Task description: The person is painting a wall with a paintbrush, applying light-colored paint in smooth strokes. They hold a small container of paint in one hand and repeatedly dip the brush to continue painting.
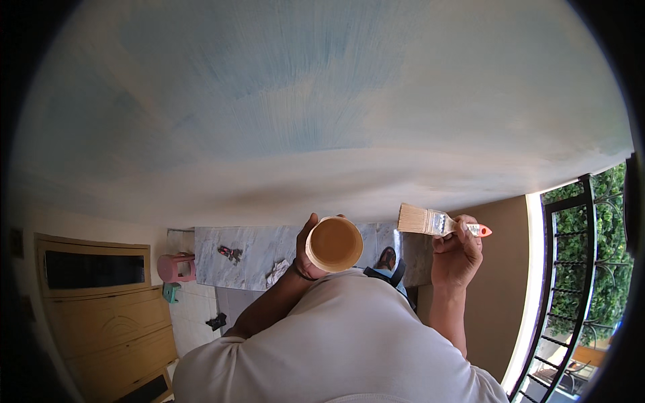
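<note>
Wrapped around a round tub of beige paint (335, 243), my left hand (308, 252) holds it upright in front of my chest. Its open top faces up and the paint inside shows. To the right, my right hand (459, 252) grips a flat paintbrush (440, 221) by its handle, with the pale bristles pointing left and the orange-red handle end to the right. Brush and tub are apart. Beyond both hands stretches a wall (302, 101) with streaky blue patches under pale, uneven brush strokes. The brush does not visibly touch it.
Below lies a grey marble slab (252, 242) with a small dark red item (230, 253) and a crumpled white cloth (277, 271). A pink stool (176, 267) and wooden cabinet (111, 309) stand left. A black-barred window (571, 255) is at right.
</note>
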`<move>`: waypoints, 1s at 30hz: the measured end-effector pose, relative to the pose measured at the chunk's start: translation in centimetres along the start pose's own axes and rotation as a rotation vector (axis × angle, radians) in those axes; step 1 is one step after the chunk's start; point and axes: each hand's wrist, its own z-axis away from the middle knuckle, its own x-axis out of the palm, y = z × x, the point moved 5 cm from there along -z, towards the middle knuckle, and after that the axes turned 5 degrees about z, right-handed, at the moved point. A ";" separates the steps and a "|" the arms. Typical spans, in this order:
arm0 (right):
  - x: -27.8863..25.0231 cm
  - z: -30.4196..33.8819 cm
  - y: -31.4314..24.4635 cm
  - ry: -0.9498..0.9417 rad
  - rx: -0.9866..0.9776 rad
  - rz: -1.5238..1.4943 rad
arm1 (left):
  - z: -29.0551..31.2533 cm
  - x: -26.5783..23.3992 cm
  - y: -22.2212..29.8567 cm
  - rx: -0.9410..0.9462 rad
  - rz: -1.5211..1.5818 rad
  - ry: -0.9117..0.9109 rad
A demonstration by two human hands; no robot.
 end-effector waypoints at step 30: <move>10.5 2.3 3.2 -0.407 -0.254 0.336 | 6.5 2.2 4.7 0.428 -0.056 -0.132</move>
